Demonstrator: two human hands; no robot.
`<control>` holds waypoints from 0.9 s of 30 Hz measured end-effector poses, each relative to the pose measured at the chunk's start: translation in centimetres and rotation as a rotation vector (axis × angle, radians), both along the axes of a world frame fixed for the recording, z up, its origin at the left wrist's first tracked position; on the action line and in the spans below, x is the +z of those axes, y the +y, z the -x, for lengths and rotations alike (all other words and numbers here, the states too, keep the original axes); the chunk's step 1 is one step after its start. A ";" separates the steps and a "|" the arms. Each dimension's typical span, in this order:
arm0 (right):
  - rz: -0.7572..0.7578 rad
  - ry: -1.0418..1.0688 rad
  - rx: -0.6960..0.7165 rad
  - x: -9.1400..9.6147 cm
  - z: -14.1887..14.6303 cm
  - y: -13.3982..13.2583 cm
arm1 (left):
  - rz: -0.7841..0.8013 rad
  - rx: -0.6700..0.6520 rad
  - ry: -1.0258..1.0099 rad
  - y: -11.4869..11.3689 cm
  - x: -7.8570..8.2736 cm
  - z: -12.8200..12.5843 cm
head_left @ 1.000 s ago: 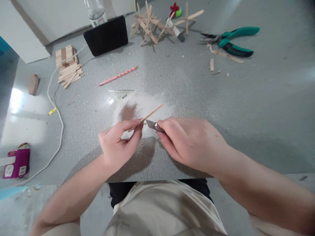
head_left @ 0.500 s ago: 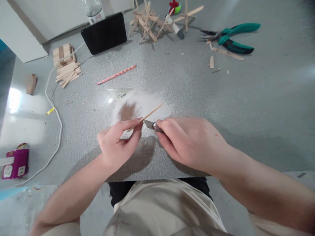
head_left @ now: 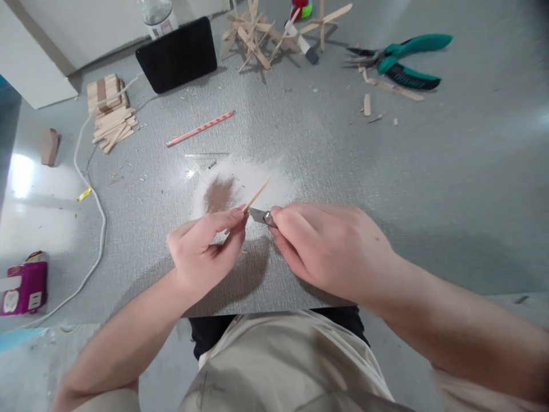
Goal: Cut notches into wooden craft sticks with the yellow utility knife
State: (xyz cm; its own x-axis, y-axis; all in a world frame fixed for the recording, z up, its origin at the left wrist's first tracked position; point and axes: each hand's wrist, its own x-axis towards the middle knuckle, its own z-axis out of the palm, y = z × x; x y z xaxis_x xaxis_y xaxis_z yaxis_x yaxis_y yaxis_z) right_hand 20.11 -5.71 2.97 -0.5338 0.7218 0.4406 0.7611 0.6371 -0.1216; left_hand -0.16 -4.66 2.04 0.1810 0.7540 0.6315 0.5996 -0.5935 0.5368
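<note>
Between the thumb and fingers of my left hand is a thin wooden craft stick, its far end slanting up to the right. My right hand is closed around a craft knife, whose handle is mostly hidden in the fist. The blade points left and sits right beside the stick, close to my left fingertips; I cannot tell whether it touches the wood. Under the hands lies a patch of pale dust with a brown smudge at its left side.
Behind the hands lie a pink pencil and a clear set square. Craft sticks, a black phone and a stick construction stand farther back. Green-handled pliers lie at right. A white cable and purple box are left.
The craft stick's far end has swung left and now points more steeply upward. The knife blade has shifted slightly left, staying near it. The whole view has moved a little.
</note>
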 end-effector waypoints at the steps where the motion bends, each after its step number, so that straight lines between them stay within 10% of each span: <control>1: -0.006 0.001 -0.006 0.0 0.0 0.0 | -0.013 -0.009 0.004 0.0 0.0 0.0; 16: 0.075 0.157 -0.031 0.3 -0.7 0.1 | -0.086 0.078 0.031 0.5 -0.5 0.3; 27: 0.161 0.416 -0.083 0.7 -0.9 0.2 | -0.236 -0.229 0.141 -0.3 0.5 0.6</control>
State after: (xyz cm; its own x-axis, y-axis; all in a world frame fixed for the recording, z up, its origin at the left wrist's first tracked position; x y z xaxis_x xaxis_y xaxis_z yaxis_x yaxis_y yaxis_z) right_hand 20.98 -5.49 3.67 -0.2723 0.8317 0.4839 0.6742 0.5237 -0.5207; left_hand -0.78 -4.92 2.51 0.4265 0.5201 0.7400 0.4951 -0.8189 0.2903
